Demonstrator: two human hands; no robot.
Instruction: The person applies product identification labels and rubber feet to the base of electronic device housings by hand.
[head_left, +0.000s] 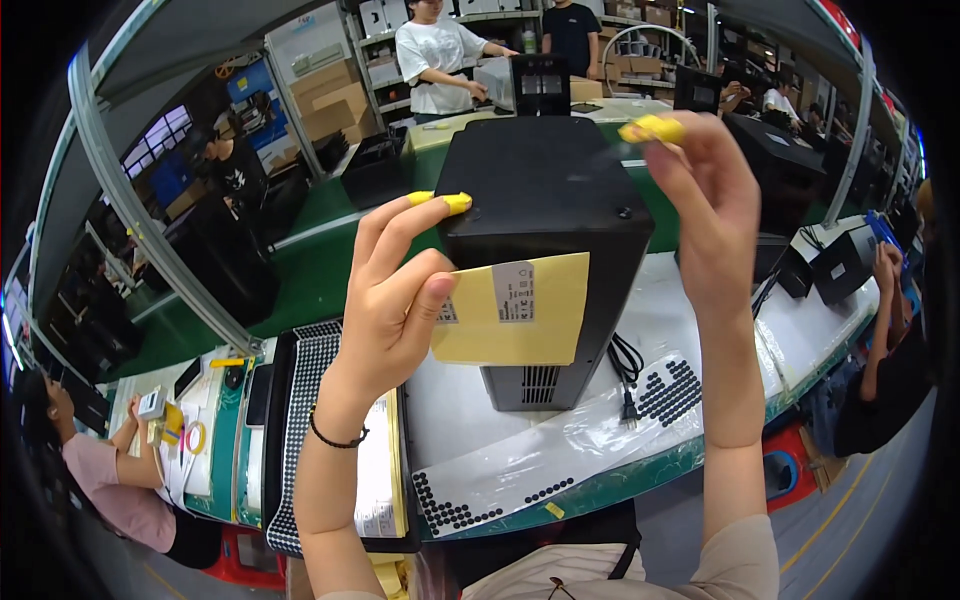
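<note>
In front of me stands a tall black machine casing with a vent grille low on its near side. My left hand grips a yellow label sheet between thumb and curled fingers. Silver printed labels sit on that sheet, which hangs before the casing. Two yellow-wrapped fingertips of this hand rest at the casing's top left edge. Raised above the casing's right side, my right hand pinches its yellow-wrapped fingertips together. Motion blur hides what, if anything, is between them.
Black round pads lie on a clear sheet beside a coiled power cord. A black tray with more pads and label sheets sits left. Behind the casing runs a green conveyor. People work on several sides.
</note>
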